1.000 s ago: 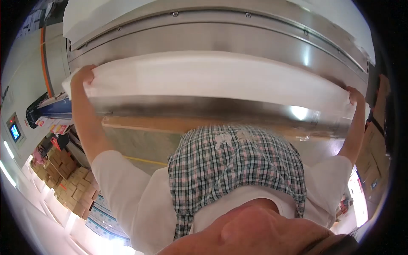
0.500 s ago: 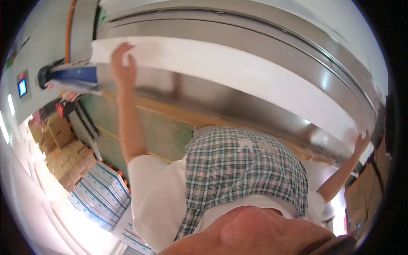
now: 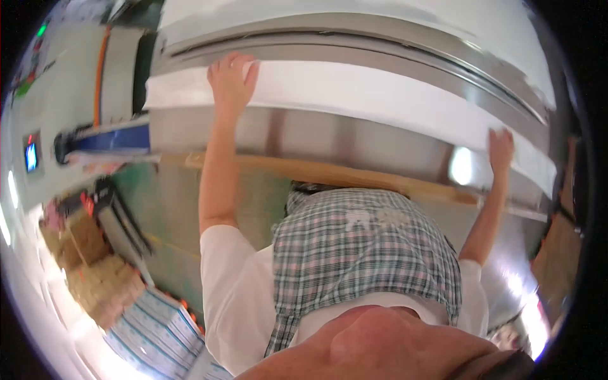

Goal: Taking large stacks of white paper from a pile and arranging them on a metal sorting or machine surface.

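Note:
A long white strip, seemingly folded cloth (image 3: 354, 85), runs across a shiny metal work surface (image 3: 354, 136) in front of me. My left hand (image 3: 231, 82) lies on the strip toward its left end, fingers stretched forward and thumb held apart. Toward the strip's right end, my right hand (image 3: 500, 149) rests on it with the fingertips near its far edge; these fingers are slightly bent and small in view. Neither hand visibly pinches the material.
Beyond the strip, a dark slot (image 3: 329, 35) crosses the metal, with white material (image 3: 405, 16) behind it. A brown edge (image 3: 304, 170) borders the surface near my checked apron. To the left are a blue bar (image 3: 117, 140), a small lit screen (image 3: 31, 157) and stacked brown bundles (image 3: 104, 285).
Both hands have moved inward along the strip, the left one rightward and the right one leftward and up. The strip now lies straighter, and my view has shifted slightly.

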A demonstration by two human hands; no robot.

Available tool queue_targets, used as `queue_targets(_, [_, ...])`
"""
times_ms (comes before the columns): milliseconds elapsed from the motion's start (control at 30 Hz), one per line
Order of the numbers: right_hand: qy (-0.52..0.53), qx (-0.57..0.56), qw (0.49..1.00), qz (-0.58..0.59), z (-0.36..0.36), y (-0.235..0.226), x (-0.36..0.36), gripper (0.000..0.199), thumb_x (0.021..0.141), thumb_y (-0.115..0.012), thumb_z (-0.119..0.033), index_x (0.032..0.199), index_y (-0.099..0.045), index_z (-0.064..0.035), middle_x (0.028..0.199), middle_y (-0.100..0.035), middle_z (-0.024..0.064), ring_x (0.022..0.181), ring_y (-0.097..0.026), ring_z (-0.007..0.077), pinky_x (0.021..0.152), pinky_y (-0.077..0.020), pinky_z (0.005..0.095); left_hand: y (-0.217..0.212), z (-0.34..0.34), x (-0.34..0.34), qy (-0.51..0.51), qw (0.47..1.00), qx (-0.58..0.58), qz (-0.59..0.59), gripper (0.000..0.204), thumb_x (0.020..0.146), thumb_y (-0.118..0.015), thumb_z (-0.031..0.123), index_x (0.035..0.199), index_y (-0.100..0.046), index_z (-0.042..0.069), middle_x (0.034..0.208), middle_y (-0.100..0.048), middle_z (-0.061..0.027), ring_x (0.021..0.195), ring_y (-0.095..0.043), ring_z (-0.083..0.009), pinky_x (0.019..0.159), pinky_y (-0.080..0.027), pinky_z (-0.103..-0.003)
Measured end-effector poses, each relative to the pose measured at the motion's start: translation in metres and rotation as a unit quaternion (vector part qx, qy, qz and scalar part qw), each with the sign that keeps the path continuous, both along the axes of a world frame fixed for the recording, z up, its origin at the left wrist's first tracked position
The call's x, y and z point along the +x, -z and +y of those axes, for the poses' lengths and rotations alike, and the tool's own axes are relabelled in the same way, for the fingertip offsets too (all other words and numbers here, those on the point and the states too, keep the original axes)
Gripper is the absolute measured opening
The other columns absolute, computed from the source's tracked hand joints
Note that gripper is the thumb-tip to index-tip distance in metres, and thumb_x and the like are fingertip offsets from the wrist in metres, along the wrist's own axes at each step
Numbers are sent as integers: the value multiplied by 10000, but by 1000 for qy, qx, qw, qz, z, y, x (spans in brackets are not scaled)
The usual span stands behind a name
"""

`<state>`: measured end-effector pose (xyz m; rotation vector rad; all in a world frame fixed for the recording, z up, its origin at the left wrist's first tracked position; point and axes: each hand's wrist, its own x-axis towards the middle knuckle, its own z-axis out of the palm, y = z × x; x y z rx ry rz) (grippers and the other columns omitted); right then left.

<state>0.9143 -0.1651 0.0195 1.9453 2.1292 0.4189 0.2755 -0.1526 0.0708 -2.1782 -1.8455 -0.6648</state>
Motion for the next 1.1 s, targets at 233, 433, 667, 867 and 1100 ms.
queue_targets(233, [17,27,997,65,-14,22,-27,453,802,-487,-426,997,-524,-19,1012,-521,194,974,-477,339,819,-390,460,65,2,-17,-20,978,-189,81,234,818,-443,223,764,-597,55,711,-587,-142,684,-558,-347,648,-418,-468])
queue_targets(433, [98,56,976,184,-43,-10,-132,600,778,-522,-450,1126,-436,31,1176,-401,245,1120,-374,375,885,-347,471,61,-71,-110,-48,980,-166,95,237,844,-392,155,679,-507,31,669,-546,-131,633,-531,-347,571,-402,-460])
queue_targets(667, [-164,-24,861,480,-63,-59,-177,384,739,-624,-287,1033,-556,-50,1168,-470,166,1093,-429,312,936,-339,397,19,-94,-201,-219,932,-206,205,359,890,-310,295,904,-573,51,894,-585,-123,856,-520,-337,718,-404,-457])
queue_targets(867, [192,163,737,627,-56,-54,-102,190,782,-561,-81,953,-570,2,898,-594,112,756,-598,172,674,-485,281,42,-92,-171,-341,888,-299,81,500,893,-207,473,1136,-537,187,1235,-470,4,1204,-315,-292,872,-302,-550])
queue_targets(1100, [372,284,593,655,-35,-34,29,237,740,-584,-109,888,-544,72,718,-605,119,564,-605,158,585,-488,250,46,-90,-176,-356,879,-309,77,509,886,-201,516,1176,-500,223,1236,-467,24,1212,-306,-290,873,-292,-564])
